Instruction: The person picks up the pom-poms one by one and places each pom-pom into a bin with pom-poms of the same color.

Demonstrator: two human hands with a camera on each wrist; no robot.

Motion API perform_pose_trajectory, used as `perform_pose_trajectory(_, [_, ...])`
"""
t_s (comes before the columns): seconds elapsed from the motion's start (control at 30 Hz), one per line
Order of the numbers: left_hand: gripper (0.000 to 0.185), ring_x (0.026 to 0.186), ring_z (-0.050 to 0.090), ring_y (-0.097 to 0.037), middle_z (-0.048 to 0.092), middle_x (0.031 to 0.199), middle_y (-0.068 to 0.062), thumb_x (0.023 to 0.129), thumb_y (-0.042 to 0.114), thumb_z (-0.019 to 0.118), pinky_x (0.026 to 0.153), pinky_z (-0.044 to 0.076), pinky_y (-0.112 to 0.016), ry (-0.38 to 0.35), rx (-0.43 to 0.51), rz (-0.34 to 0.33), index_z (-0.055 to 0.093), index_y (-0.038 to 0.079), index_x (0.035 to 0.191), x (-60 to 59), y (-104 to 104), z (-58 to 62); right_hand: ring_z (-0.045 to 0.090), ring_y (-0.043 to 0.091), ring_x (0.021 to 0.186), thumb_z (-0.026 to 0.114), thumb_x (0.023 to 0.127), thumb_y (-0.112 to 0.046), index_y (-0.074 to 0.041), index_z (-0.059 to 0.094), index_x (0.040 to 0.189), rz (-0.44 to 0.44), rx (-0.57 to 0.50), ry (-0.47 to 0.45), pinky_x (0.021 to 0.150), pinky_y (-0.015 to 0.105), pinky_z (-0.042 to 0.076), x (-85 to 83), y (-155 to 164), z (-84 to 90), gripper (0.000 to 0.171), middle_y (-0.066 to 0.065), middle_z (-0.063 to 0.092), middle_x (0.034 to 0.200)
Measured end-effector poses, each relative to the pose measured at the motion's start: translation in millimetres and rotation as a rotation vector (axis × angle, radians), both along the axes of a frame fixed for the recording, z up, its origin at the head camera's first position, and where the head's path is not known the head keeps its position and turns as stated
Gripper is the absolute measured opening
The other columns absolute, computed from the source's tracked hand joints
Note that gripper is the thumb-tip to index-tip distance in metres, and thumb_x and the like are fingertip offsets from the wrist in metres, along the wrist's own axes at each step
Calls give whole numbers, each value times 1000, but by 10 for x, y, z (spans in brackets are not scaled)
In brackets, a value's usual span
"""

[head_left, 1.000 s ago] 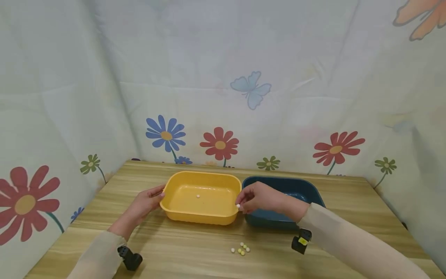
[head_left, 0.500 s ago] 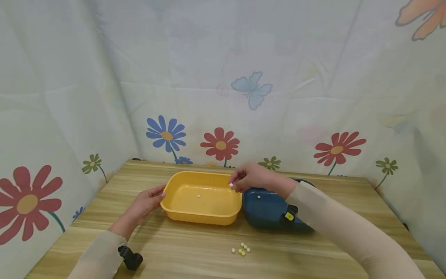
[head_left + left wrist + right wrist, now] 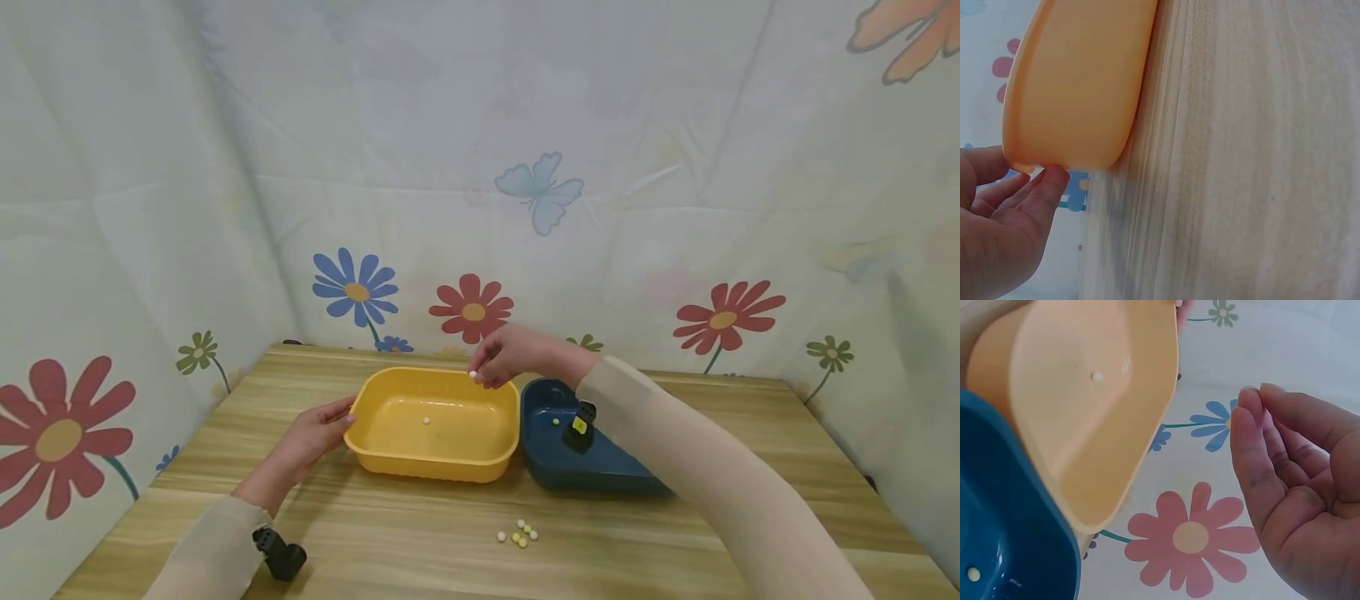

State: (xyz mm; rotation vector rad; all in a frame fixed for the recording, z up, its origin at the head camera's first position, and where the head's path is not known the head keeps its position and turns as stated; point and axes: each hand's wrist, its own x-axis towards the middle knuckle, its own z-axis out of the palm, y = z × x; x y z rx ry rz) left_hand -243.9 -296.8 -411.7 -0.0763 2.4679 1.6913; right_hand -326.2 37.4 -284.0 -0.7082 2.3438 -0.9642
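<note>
One bead [image 3: 472, 375] barely visible between fingertips [image 3: 480, 372]

The head camera looks forward and down from above the table [image 3: 420, 533], taking in both hands; the left wrist camera sits close, low along the wood, facing the yellow tub [image 3: 1079, 81]; the right wrist camera looks past its fingers [image 3: 1254, 444] down into that shared tub [image 3: 1091, 406].

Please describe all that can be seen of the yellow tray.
The yellow tray is a rectangular basin with rounded corners and a rolled rim, apparently smooth plastic. It stands flat on the wooden table, right beside the blue tray. One white bead lies inside. The left hand touches its left end.
</note>
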Motion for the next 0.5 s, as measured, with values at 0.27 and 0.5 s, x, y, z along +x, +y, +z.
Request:
perform_pose_trajectory(0.27, [56, 148, 41, -45, 32, 161, -31, 111, 15, 43, 111, 52, -42, -4, 2, -8, 25, -8, 158, 8, 2, 24, 72, 17, 86, 74, 94, -13, -5, 76, 112, 42, 3, -17, 92, 34, 65, -145, -199, -36, 20, 14, 77, 105])
perform_pose_trajectory(0.5, [56, 147, 42, -44, 33, 161, -31, 111, 16, 44, 110, 54, -41, -4, 2, -5, 26, -7, 158, 7, -12, 16, 73, 26, 94, 73, 95, -15, -6, 75, 112, 75, 24, -32, 91, 28, 64, -239, -327, -59, 19, 14, 75, 110])
